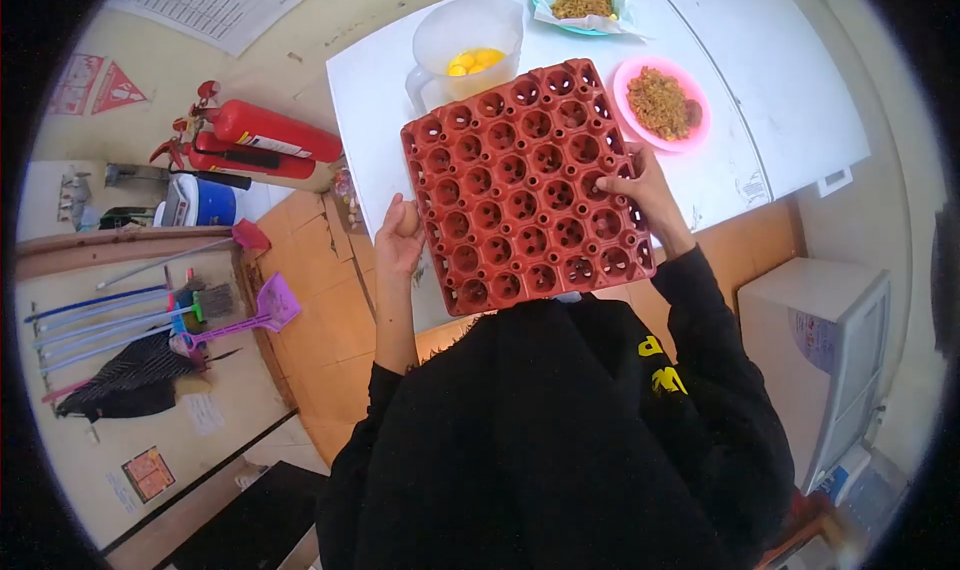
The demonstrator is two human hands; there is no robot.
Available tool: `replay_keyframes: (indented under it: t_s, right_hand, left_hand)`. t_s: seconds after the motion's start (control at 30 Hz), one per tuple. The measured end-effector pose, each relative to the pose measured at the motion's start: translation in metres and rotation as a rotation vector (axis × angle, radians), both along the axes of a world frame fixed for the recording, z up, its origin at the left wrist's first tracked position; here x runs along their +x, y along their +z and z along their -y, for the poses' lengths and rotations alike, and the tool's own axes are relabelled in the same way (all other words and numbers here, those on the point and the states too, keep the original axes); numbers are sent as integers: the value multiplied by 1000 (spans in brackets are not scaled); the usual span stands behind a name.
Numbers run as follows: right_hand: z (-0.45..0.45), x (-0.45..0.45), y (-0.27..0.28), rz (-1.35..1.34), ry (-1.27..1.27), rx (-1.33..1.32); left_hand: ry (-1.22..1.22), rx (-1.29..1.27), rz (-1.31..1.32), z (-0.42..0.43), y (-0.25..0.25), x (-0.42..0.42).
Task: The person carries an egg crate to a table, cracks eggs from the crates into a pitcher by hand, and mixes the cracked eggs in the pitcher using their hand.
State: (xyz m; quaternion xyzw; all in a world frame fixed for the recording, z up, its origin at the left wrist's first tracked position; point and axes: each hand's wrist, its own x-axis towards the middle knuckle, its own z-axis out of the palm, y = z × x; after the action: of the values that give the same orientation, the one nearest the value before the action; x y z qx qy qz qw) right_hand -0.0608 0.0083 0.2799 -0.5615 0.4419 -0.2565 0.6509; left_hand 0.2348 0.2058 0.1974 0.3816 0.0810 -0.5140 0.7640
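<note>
A dark red plastic egg tray (523,205) with no eggs in its cups is held up in front of my body, over the white table's near edge. My right hand (645,192) grips its right side, thumb on top. At the tray's left edge, my left hand (399,235) is against it with curled fingers. Just beyond the tray stands a translucent jug (440,38) with several yellow yolks (475,63) in it.
The white table (370,80) also bears a pink plate (703,120) and a green paper-lined plate (548,15), both with brown crumbly food. Red fire extinguishers (270,130) and hanging brooms (105,320) are at left, a white cabinet (810,340) at right.
</note>
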Motion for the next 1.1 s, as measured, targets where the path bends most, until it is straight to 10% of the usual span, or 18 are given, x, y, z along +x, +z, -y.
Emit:
replay_keyframes:
  t_s: [0.4,0.6,0.67,0.73,0.87,0.97,1.1]
  right_hand:
    - [-9,-83,11,447,-142,89]
    - [39,-178,14,595,-663,182]
    - [95,-235,-31,544,-814,138]
    - [126,-269,-70,-113,-558,-512]
    - [213,-322,-134,436,-738,-224]
    - [228,-338,-167,-595,-579,-743]
    - [268,-381,-223,-84,-577,-389]
  left_hand:
    - [-165,-447,-155,10,100,-14]
    - [-80,-419,-24,20,104,6]
    - [-64,-416,-22,15,104,11]
    - [-9,-365,-9,10,104,14]
    - [-21,-370,-33,5,103,15]
    - [-9,-314,-58,5,104,12]
    - [26,-267,-140,3,101,11]
